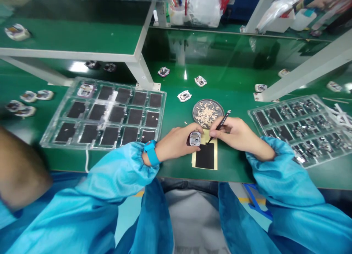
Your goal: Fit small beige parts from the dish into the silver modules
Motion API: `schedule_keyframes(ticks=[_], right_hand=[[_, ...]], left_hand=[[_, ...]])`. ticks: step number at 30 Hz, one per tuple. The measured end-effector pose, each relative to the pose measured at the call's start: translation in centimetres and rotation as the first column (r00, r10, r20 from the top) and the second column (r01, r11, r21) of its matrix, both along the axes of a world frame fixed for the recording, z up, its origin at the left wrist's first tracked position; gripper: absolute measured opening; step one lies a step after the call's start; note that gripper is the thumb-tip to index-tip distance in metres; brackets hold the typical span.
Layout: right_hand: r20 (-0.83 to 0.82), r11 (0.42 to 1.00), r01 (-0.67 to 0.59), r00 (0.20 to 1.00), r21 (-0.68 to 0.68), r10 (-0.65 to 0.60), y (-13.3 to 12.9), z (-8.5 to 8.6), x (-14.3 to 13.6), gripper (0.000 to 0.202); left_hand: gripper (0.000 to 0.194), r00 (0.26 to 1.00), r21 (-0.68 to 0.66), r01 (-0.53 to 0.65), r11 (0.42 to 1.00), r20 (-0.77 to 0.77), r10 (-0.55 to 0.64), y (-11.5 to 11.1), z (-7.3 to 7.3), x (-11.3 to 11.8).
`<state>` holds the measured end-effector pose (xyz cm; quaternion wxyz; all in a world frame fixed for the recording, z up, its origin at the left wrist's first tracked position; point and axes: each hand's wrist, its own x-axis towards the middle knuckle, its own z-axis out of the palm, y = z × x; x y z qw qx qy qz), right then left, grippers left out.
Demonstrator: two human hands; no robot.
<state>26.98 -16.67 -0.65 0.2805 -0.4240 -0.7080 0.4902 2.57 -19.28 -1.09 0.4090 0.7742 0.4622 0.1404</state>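
Observation:
Between the thumb and fingers of my left hand (180, 141) is a small white device housing (195, 139), its open inner side facing up. My right hand (231, 132) is closed around black tweezers (223, 121), which slant down to the left. Their tips touch or hover at the upper edge of a black adhesive sheet (205, 157) on yellow backing paper (216, 162); I cannot tell whether they pinch anything. Just beyond my hands stands a round grey dish (208, 113) full of tiny beige pieces.
A clear compartment tray (164, 103) with black pads lies left, holding one housing (85, 89). Another tray (316, 98) with several metallic parts lies right. Loose housings (184, 96) sit beyond the dish. White shelf legs (144, 72) rise on both sides. Another person's arm (19, 169) shows at left.

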Motion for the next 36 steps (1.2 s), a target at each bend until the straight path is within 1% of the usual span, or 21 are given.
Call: schedule_keyframes(ticks=[2,4,9,12,16,19,22,26,31,36], right_hand=[[-0.035,0.999,0.041,0.999,0.016,-0.04,-0.1,0.5,0.0,0.022],[-0.035,0.996,0.076,0.997,0.046,-0.075,-0.1,0.7,0.0,0.022],[0.045,0.997,0.02,0.999,0.077,-0.024,0.3,-0.3,0.2,0.021],[0.044,0.998,0.009,0.999,0.063,-0.012,0.4,-0.8,0.2,0.02],[0.036,0.999,0.006,0.999,0.045,-0.008,0.4,-1.0,0.2,0.021],[0.034,1.0,-0.001,0.999,0.023,0.0,0.2,-0.7,0.1,0.022],[0.009,1.0,0.013,1.0,-0.001,-0.013,0.0,-0.1,-0.1,0.025],[0.004,0.997,0.068,0.998,0.036,-0.068,0.0,0.3,0.0,0.025],[0.036,0.998,0.007,0.999,0.059,-0.01,0.4,-0.8,0.3,0.025],[0.022,0.999,0.0,1.0,0.048,-0.001,0.5,-1.4,0.3,0.026]], left_hand=[[0.046,0.999,-0.014,-0.013,1.0,0.029,0.013,0.0,0.0,-0.1],[0.047,0.999,-0.028,-0.019,0.999,0.04,0.02,0.0,0.1,-0.1],[0.047,1.0,-0.021,-0.014,1.0,-0.015,0.014,-0.1,0.2,-0.1],[0.047,0.999,0.004,-0.004,1.0,-0.048,0.004,-0.2,0.2,0.0],[0.046,0.998,0.014,0.002,1.0,-0.064,-0.001,-0.2,0.2,0.1],[0.045,0.998,0.011,0.004,1.0,-0.059,-0.003,-0.2,0.2,0.0],[0.045,0.999,0.006,0.0,1.0,-0.05,0.0,-0.1,0.3,0.0],[0.046,1.0,-0.015,-0.012,1.0,-0.024,0.012,-0.1,0.3,0.0],[0.046,0.999,-0.024,-0.018,1.0,-0.028,0.017,-0.2,0.4,0.0],[0.045,0.999,-0.023,-0.018,1.0,-0.029,0.017,-0.2,0.5,0.1]])
